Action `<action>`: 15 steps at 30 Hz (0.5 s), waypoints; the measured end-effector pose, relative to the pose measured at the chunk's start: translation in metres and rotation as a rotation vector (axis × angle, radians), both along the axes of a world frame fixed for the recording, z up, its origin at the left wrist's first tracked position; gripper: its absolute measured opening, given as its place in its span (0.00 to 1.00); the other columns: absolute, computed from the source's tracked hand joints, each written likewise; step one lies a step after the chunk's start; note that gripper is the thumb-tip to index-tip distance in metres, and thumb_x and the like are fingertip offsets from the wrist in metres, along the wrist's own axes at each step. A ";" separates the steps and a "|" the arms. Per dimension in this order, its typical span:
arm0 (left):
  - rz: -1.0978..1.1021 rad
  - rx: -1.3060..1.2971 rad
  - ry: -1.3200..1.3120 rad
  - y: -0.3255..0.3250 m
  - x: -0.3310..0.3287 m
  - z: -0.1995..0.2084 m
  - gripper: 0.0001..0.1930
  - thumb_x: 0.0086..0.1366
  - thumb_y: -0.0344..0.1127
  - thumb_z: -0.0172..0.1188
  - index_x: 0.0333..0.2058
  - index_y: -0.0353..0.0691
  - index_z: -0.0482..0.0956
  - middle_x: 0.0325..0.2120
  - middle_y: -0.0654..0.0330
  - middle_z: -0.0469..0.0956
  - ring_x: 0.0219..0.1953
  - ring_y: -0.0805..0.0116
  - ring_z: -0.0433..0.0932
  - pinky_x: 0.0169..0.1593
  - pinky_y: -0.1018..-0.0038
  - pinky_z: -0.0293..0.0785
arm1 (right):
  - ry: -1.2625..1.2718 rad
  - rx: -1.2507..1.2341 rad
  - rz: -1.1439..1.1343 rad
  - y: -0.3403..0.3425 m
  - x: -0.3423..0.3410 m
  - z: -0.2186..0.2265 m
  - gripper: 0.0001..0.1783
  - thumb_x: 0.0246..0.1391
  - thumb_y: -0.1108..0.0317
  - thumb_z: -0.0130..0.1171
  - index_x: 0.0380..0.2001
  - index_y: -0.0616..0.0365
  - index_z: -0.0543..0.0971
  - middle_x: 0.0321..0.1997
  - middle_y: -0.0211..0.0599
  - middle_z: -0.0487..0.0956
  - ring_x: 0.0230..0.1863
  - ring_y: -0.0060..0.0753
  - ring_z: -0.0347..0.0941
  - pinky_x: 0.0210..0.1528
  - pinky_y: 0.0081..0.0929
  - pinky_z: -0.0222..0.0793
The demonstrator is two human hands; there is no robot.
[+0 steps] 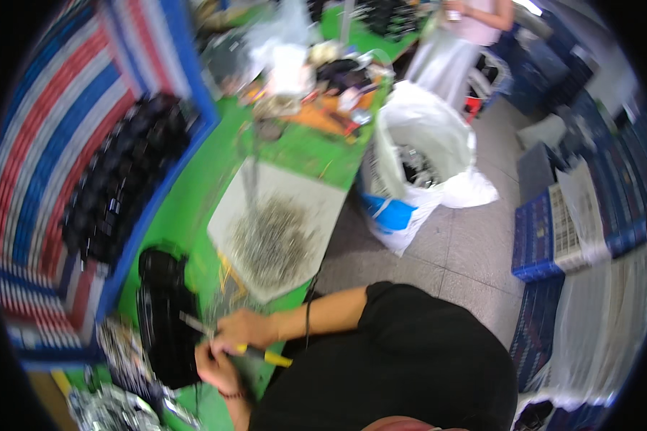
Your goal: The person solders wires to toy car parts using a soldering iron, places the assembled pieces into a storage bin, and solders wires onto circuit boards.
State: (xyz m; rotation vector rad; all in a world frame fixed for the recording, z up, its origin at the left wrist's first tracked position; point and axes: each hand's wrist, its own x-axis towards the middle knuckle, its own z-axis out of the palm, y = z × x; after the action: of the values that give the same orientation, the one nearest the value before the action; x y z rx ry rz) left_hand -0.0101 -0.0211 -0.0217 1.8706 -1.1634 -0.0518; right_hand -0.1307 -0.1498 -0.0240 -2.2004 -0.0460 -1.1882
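While both hands grip, the right hand (241, 329) holds a yellow-handled screwdriver (231, 343) and the left hand (214, 368) steadies a black part (167, 330).

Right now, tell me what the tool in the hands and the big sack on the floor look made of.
Tool: grey shaft looks like metal; yellow handle looks like plastic, though blur leaves it open. The right hand grips it.
Sack: thin white plastic film, judging by its crumpled, slightly glossy folds.

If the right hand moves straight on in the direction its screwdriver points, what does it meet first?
Probably the black part lying on the green table. The right hand aims the screwdriver left toward it; the blurred tip seems already at it, though depth is unclear.
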 end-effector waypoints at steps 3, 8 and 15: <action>-0.092 -0.068 0.136 -0.013 -0.002 0.010 0.04 0.59 0.20 0.57 0.31 0.32 0.80 0.26 0.52 0.77 0.28 0.61 0.76 0.35 0.70 0.73 | 0.008 -0.065 -0.135 -0.010 0.001 -0.015 0.06 0.51 0.59 0.59 0.34 0.39 0.79 0.25 0.30 0.74 0.27 0.35 0.72 0.22 0.33 0.66; -0.006 0.001 0.055 -0.021 0.001 0.024 0.02 0.58 0.27 0.60 0.28 0.37 0.79 0.26 0.53 0.78 0.30 0.52 0.78 0.36 0.64 0.73 | -0.022 0.019 -0.078 -0.024 -0.004 0.012 0.17 0.44 0.77 0.66 0.40 0.55 0.77 0.33 0.33 0.84 0.24 0.30 0.75 0.26 0.28 0.67; 0.076 -0.023 0.060 -0.007 0.003 0.024 0.03 0.58 0.31 0.61 0.27 0.41 0.80 0.24 0.57 0.78 0.29 0.55 0.78 0.35 0.63 0.72 | 0.089 0.207 0.067 -0.011 -0.005 0.005 0.10 0.56 0.81 0.57 0.41 0.63 0.71 0.42 0.50 0.83 0.44 0.38 0.82 0.45 0.27 0.76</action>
State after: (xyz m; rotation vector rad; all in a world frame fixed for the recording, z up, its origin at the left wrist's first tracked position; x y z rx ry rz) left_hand -0.0074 -0.0278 0.0022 1.8781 -1.0472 -0.0515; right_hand -0.1353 -0.1611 -0.0191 -2.0511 0.0378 -1.0098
